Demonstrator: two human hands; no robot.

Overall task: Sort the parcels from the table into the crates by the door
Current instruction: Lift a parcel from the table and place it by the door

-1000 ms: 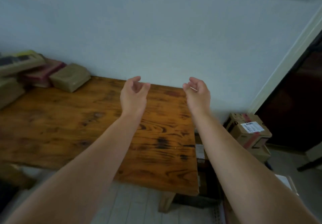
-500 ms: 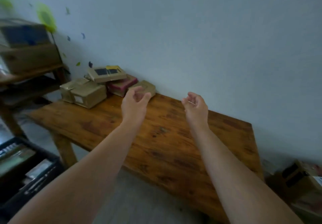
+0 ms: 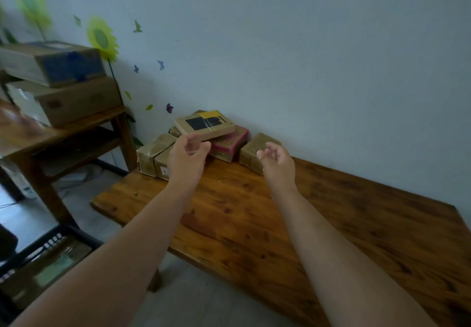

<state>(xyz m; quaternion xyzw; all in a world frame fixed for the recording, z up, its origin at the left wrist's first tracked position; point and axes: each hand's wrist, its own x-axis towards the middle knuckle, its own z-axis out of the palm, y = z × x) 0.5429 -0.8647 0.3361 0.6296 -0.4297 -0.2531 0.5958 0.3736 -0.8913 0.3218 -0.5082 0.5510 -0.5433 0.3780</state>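
A: Parcels point(image 3: 204, 133), where?
B: Bunched at the far left corner of the table point(image 3: 254, 212). Flat parcel with a black and yellow label point(image 3: 204, 123) on top, tilted, resting partly on a pink parcel point(image 3: 230, 144). Two brown parcels point(image 3: 150, 153) side by side at the table's left end. One lone brown parcel point(image 3: 251, 153) nearer the table's middle, just beside the pink one.
A: Left hand point(image 3: 187, 158)?
B: Raised over the table's far left part, in front of the pile. Fingers loosely curled, thumb apart, gripping nothing. Touching the flat parcel or not: cannot tell.
A: Right hand point(image 3: 277, 161)?
B: Raised over the table too, nearer its middle, in front of the lone brown parcel. Loosely curled, holding nothing.
A: Off the table?
B: Wooden shelf point(image 3: 84, 123) past the table's left end, two cardboard boxes point(image 3: 63, 64) stacked on it. Black crate point(image 3: 76, 232) on the floor near the table's left end, contents too blurred to name.
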